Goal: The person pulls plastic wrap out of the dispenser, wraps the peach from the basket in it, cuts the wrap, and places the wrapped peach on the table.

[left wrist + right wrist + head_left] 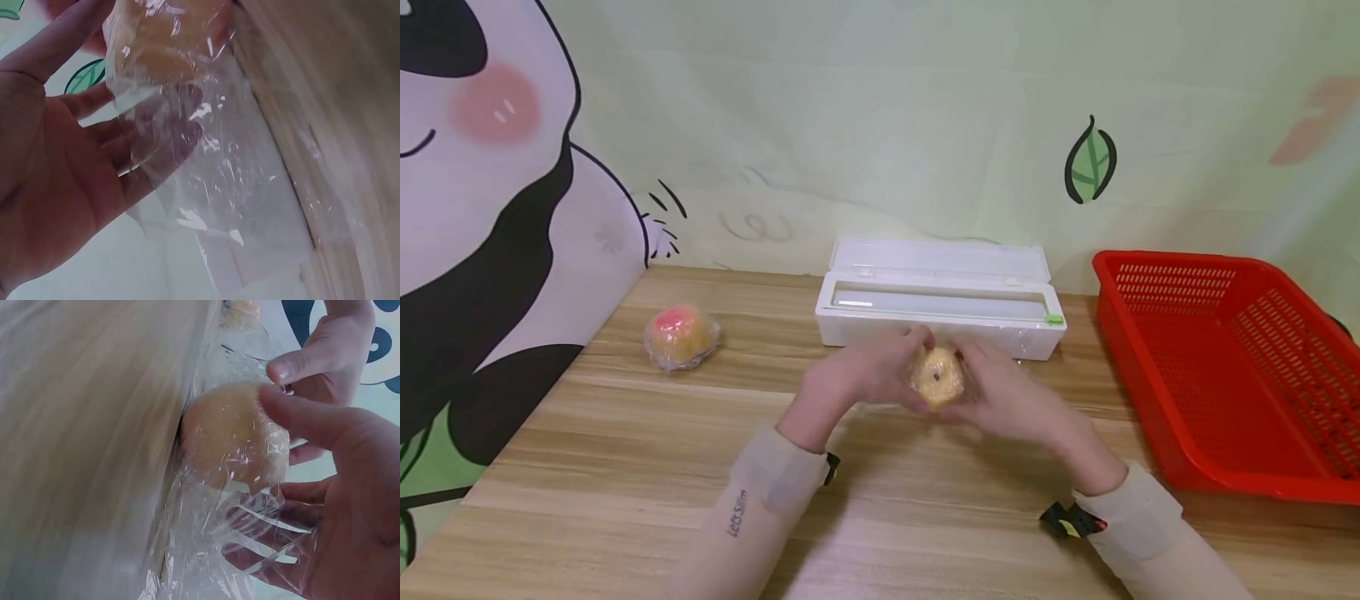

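Note:
A round yellow fruit (937, 377) with a dark spot at its middle is held between both hands, low at the table's centre. My left hand (880, 367) cups its left side; my right hand (1006, 392) grips the other side, thumb (306, 415) against the fruit in the right wrist view. Clear cling film (212, 150) lies over the fruit and spreads loosely past it in the left wrist view. Behind the film, the left fingers (153, 134) are partly veiled. More crumpled film (206, 531) hangs across the right fingers.
Just behind the hands is a white cling film dispenser (940, 333) with its lid raised. A film-wrapped pink and yellow fruit (681, 335) sits at the left on the wooden table (625, 467). To the right stands a red plastic basket (1157, 400).

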Available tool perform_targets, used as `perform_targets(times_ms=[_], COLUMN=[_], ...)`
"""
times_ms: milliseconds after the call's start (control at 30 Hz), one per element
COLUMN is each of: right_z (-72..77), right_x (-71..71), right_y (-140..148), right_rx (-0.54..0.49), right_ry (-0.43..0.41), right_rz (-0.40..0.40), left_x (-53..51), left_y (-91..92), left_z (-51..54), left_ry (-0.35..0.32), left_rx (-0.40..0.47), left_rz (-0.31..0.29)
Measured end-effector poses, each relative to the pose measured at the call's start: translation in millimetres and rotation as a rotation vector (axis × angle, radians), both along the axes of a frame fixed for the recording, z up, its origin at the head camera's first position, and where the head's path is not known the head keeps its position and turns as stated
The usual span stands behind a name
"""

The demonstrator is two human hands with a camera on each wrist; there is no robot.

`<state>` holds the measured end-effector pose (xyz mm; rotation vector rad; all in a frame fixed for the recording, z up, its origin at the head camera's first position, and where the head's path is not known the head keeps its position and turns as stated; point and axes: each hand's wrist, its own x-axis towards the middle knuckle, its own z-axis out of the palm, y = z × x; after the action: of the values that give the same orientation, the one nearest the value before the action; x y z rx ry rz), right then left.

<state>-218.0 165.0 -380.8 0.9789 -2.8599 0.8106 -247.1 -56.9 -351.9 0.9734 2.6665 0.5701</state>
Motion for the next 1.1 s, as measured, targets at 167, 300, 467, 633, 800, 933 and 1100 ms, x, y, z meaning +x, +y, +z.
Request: perform_targets(times_ms=[167,300,467,633,800,933,1100], right_z=[0.8,2.9,7.2,12.3,15.4,17.2,20.5], right_x=[-2.7,-2.8,-2.0,-2.0,-4.4,-6.8,-5.2], right_y=[3.7,5.1,6.8,15.5,27.6,32.7,27.5], right_rx=[-0.008,-0.009,0.014,0.036,0.009,-0.036,-0.038], right_ry=[0.005,0.009,-0.020,-0.088,-0.115,-0.135,-0.028], right_rz=[0.023,0.017,-0.043,-0.097,-0.079,-0.066,-0.120], left_x=[1.9,3.7,2.5,-2.8,-6.9,-7.7,-9.4], left_y=[7.0,10.9,13.1,11.4,6.8,2.8,0.9], left_z=[-5.7,-8.1,-11.5,-14.5,-14.6,-13.5,-14.1], left_ry=[0.030,0.051,0.085,0.089,0.080,0.094,0.118], left_rx=[-0.026,-0.052,-0.086,-0.038,-0.006,0.012,0.033], left_rz=[0.053,0.085,0.084,0.068,0.057,0.053,0.073])
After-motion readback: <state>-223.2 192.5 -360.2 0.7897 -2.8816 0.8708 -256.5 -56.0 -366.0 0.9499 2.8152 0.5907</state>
